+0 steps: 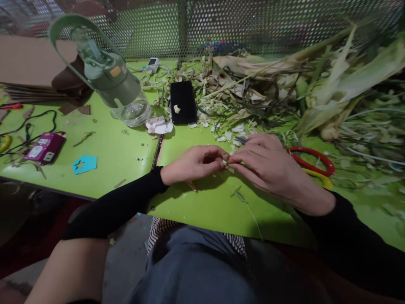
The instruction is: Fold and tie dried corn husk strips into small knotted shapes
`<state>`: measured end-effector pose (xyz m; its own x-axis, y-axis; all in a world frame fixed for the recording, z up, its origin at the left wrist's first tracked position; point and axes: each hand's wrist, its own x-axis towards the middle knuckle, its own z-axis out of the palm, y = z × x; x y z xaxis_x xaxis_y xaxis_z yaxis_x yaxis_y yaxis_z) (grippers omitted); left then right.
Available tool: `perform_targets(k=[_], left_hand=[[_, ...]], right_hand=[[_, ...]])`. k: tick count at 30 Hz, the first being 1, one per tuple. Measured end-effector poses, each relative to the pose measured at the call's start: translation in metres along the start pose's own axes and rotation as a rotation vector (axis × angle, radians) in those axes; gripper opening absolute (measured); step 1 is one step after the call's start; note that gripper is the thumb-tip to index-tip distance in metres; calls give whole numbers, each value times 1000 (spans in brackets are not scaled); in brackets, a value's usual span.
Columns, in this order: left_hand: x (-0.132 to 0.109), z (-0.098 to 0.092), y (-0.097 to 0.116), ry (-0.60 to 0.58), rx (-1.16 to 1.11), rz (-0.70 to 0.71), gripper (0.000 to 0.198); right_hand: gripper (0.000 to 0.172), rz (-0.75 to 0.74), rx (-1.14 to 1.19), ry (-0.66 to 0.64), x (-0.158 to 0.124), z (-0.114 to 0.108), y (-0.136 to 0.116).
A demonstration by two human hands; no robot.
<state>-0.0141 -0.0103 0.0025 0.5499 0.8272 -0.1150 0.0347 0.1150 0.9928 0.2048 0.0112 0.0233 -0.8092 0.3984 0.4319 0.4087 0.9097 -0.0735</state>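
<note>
Above the green table [177,207], my left hand [199,164] and my right hand [265,164] meet, fingertips pinched together. Between them is a small pale piece of husk [226,161], folded and mostly covered by the fingers. Just beyond my right hand, white scraps [228,136] lie scattered. Beside its wrist are scissors with a red handle [329,168] and a yellow handle [324,180], partly hidden under the hand. A thin green fibre [242,196] with a long strand lies nearer me, below my hands.
A black phone [183,101] with a pale scrap on it lies ahead, near a green bottle [126,93]. Dry husks [240,93] and a corn cob [319,101] pile up at right. At left are a purple box [46,147], a blue paper piece [85,164] and stacked brown cardboard [34,63].
</note>
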Motion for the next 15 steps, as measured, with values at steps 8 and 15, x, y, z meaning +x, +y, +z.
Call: perform_targets(k=[8,15], left_hand=[[0,-3,3,10,-45,19,9],[1,-2,4,46,-135,7,8]], right_hand=[[14,96,105,31,0,3,-1],[19,235,248,-21,3,-3,-3]])
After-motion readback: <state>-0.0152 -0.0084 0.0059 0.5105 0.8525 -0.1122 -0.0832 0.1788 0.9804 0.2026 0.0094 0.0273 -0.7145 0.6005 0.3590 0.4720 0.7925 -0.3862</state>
